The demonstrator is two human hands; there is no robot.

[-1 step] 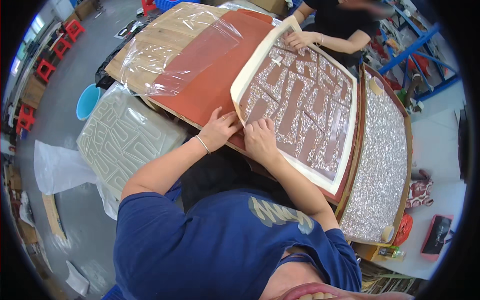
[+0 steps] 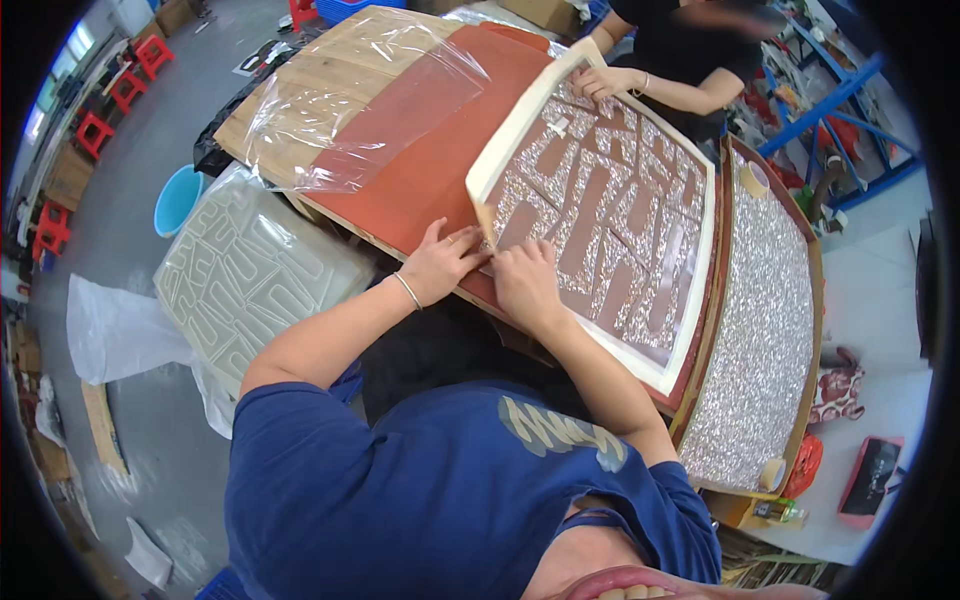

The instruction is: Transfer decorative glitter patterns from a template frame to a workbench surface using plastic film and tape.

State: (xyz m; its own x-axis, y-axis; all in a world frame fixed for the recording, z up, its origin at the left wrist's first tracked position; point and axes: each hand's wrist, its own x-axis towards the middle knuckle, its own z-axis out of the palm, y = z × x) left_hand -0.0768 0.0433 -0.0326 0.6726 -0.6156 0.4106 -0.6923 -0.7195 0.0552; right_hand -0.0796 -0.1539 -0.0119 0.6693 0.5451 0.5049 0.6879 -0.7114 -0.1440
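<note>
A white-bordered sheet [image 2: 655, 377] with a glittery silver pattern and brown elongated shapes lies over a red-brown surface [image 2: 420, 190]. Its left border is raised along the edge. My left hand [image 2: 440, 265] is at the sheet's near left corner, fingers bent together against the edge. Right beside it, my right hand [image 2: 527, 287] has its fingers curled over the same corner, gripping it. The fingertips partly hide the corner. Across the table, a co-worker's hand [image 2: 607, 82] rests on the sheet's far edge.
Clear plastic film [image 2: 380, 120] covers wooden boards [image 2: 300, 110] at the far left. A stack of pale sheets with outlined shapes [image 2: 235, 280] stands left of the table. On the right lies a glittery silver panel [image 2: 755, 340] with tape rolls [image 2: 755, 178]. A blue bucket [image 2: 178, 202] stands on the floor.
The raised left border of the sheet shows slightly more of its edge by my fingers. My right hand has shifted a little to the right; otherwise hardly anything differs.
</note>
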